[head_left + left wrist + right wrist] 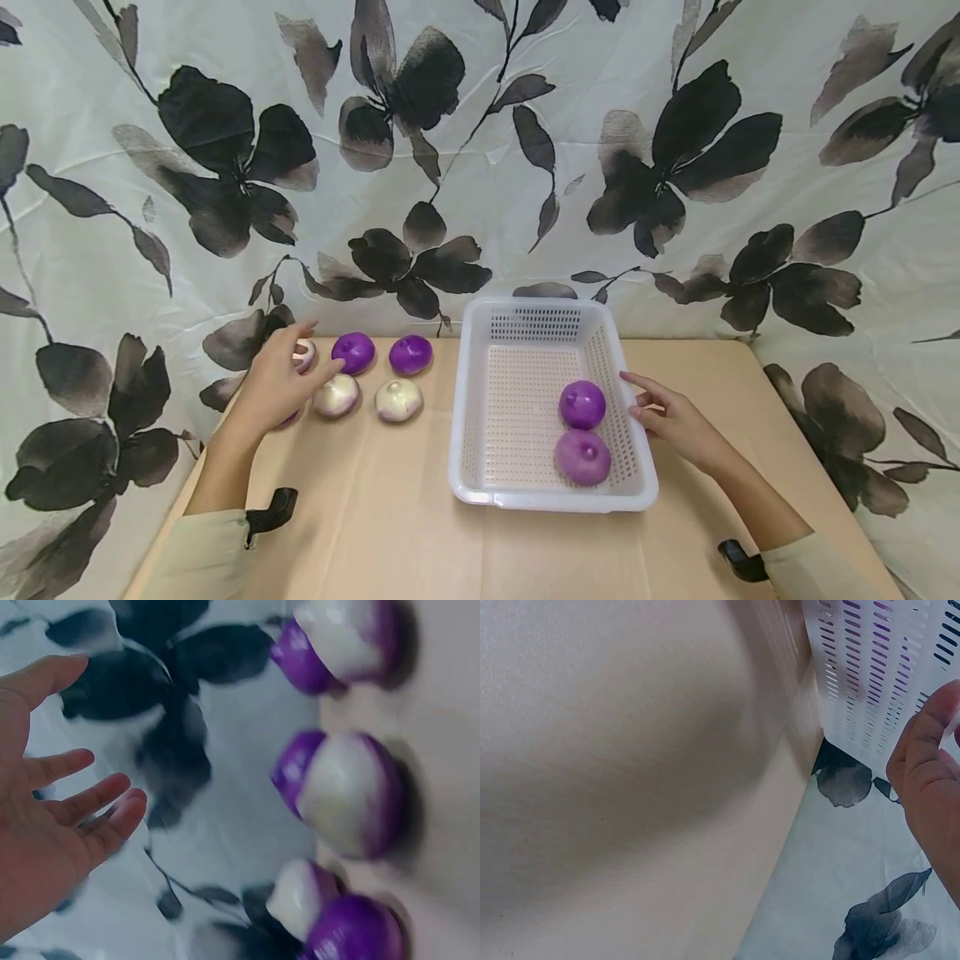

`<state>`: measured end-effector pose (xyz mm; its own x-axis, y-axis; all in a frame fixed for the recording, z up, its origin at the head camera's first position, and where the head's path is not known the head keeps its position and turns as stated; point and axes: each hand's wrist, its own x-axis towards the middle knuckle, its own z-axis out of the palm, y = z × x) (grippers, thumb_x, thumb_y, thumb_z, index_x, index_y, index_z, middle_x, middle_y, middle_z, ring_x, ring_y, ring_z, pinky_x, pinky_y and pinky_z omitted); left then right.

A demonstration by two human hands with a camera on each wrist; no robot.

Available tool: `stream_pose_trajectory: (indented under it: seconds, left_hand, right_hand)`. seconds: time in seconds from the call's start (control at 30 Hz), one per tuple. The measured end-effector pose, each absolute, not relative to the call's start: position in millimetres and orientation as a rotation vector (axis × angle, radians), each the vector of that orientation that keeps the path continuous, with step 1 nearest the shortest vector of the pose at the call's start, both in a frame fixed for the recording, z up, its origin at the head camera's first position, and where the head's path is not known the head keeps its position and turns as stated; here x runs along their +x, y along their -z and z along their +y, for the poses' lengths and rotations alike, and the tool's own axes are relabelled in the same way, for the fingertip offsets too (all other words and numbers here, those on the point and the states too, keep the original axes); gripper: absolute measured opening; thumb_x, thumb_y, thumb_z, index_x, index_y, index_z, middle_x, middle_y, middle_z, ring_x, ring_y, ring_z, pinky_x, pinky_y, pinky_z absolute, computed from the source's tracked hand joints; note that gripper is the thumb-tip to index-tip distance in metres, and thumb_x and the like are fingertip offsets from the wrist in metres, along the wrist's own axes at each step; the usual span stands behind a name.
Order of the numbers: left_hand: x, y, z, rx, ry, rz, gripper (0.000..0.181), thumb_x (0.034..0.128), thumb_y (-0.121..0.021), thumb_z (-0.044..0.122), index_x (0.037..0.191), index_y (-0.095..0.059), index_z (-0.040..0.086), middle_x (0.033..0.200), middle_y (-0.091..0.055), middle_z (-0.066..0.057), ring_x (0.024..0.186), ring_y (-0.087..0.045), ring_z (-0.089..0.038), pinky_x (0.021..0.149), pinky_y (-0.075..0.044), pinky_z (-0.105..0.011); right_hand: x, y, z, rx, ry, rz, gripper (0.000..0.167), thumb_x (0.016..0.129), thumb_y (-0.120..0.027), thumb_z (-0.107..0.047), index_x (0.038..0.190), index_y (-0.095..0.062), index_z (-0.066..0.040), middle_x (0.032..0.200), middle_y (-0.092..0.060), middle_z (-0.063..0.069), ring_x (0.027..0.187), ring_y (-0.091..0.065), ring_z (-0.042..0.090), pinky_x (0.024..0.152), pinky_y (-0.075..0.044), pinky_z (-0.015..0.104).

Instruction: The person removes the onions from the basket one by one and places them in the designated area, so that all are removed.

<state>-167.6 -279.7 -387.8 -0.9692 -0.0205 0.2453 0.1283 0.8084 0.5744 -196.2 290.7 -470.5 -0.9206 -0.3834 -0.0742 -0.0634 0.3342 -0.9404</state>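
Note:
My left hand (281, 375) hovers over the onions at the left, fingers spread and holding nothing; the left wrist view also shows the open palm (45, 817). Beneath and beside it are a partly hidden white-and-purple onion (304, 356), a purple onion (353, 353) and a pale onion (337, 396). At the right side of a white plastic basket (551, 500), my right hand (675, 425) holds the rim with its fingertips. Inside the basket, a purple onion (582, 405) and a lighter purple one (582, 457) lie against each other.
Another purple onion (410, 355) and another pale onion (399, 401) sit between the left hand and the basket. One more onion (288, 419) is mostly hidden under the left wrist. Floral cloth (525, 208) hangs behind the table (397, 533).

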Motion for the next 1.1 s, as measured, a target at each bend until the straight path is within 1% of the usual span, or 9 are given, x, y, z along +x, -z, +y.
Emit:
stream_pose_trajectory:
  seconds: [0.13, 0.2, 0.3, 0.43, 0.53, 0.63, 0.83, 1.0, 1.1]
  left_hand:
    - [-175, 371, -246, -0.199, 0.942, -2.759, 0.079, 0.0917, -0.078, 0.035, 0.155, -0.041, 0.005, 0.143, -0.052, -0.023, 0.124, -0.054, -0.044, 0.101, -0.046, -0.061]
    - [-179, 364, -232, -0.265, 0.945, -2.757, 0.079, 0.0909, -0.079, 0.032, 0.155, -0.041, 0.007, 0.143, -0.053, -0.022, 0.125, -0.054, -0.044, 0.104, -0.045, -0.062]
    - [-184, 356, -213, -0.358, 0.93, -2.743, 0.077, 0.0898, -0.08, 0.031, 0.154, -0.043, 0.008, 0.142, -0.054, -0.02, 0.124, -0.056, -0.041, 0.105, -0.045, -0.059]
    - [-190, 348, -188, -0.462, 0.968, -2.733, 0.078, 0.0883, -0.082, 0.032, 0.154, -0.045, 0.011, 0.141, -0.056, -0.014, 0.121, -0.06, -0.034, 0.102, -0.051, -0.053]
    - [-196, 344, -168, -0.564, 0.994, -2.735, 0.079, 0.0875, -0.083, 0.033, 0.154, -0.045, 0.012, 0.143, -0.056, -0.011, 0.125, -0.059, -0.031, 0.104, -0.052, -0.05]
    - [-204, 344, -146, -0.669, 0.999, -2.751, 0.079, 0.0878, -0.083, 0.034, 0.154, -0.045, 0.012, 0.147, -0.055, -0.009, 0.129, -0.059, -0.03, 0.107, -0.051, -0.05]
    - [-218, 351, -103, -0.841, 0.99, -2.81, 0.083, 0.0852, -0.085, 0.036, 0.153, -0.046, 0.01, 0.151, -0.055, -0.008, 0.131, -0.059, -0.029, 0.107, -0.052, -0.049]
    - [-230, 360, -70, -0.963, 0.99, -2.874, 0.085, 0.0841, -0.086, 0.035, 0.154, -0.046, 0.008, 0.152, -0.054, -0.01, 0.131, -0.059, -0.027, 0.111, -0.049, -0.043]
    - [-239, 367, -53, -1.028, 1.022, -2.906, 0.085, 0.0839, -0.086, 0.034, 0.154, -0.046, 0.007, 0.152, -0.055, -0.011, 0.13, -0.061, -0.028, 0.11, -0.05, -0.041]
  right_hand:
    - [-196, 471, 291, -0.39, 1.61, 2.326, 0.059, 0.105, -0.056, -0.006, 0.159, -0.033, 0.0, 0.108, -0.052, 0.019, 0.095, -0.065, 0.01, 0.078, -0.064, 0.032]
    - [-196, 471, 291, -0.391, 1.62, 2.319, 0.059, 0.105, -0.056, -0.005, 0.159, -0.033, 0.0, 0.108, -0.052, 0.02, 0.095, -0.065, 0.01, 0.078, -0.063, 0.032]
    - [-195, 472, 290, -0.406, 1.625, 2.311, 0.059, 0.105, -0.056, -0.005, 0.159, -0.032, 0.002, 0.108, -0.052, 0.022, 0.095, -0.064, 0.01, 0.079, -0.063, 0.032]
    - [-195, 472, 291, -0.394, 1.615, 2.317, 0.059, 0.105, -0.057, -0.006, 0.159, -0.033, 0.0, 0.109, -0.052, 0.022, 0.095, -0.064, 0.011, 0.079, -0.064, 0.034]
    - [-196, 472, 292, -0.384, 1.599, 2.329, 0.059, 0.105, -0.057, -0.006, 0.159, -0.033, -0.001, 0.11, -0.052, 0.022, 0.096, -0.064, 0.013, 0.079, -0.064, 0.034]
    - [-197, 472, 292, -0.378, 1.591, 2.328, 0.059, 0.105, -0.057, -0.007, 0.16, -0.034, -0.003, 0.11, -0.051, 0.024, 0.096, -0.064, 0.014, 0.079, -0.064, 0.035]
    - [-198, 472, 293, -0.381, 1.582, 2.324, 0.06, 0.105, -0.057, -0.008, 0.16, -0.033, -0.003, 0.11, -0.051, 0.025, 0.099, -0.064, 0.016, 0.082, -0.064, 0.036]
    - [-198, 471, 292, -0.38, 1.586, 2.32, 0.06, 0.105, -0.057, -0.008, 0.16, -0.033, -0.003, 0.111, -0.051, 0.025, 0.099, -0.064, 0.016, 0.082, -0.064, 0.036]
    - [-197, 471, 293, -0.375, 1.59, 2.321, 0.059, 0.105, -0.056, -0.007, 0.16, -0.033, -0.004, 0.111, -0.051, 0.025, 0.099, -0.064, 0.016, 0.082, -0.064, 0.036]
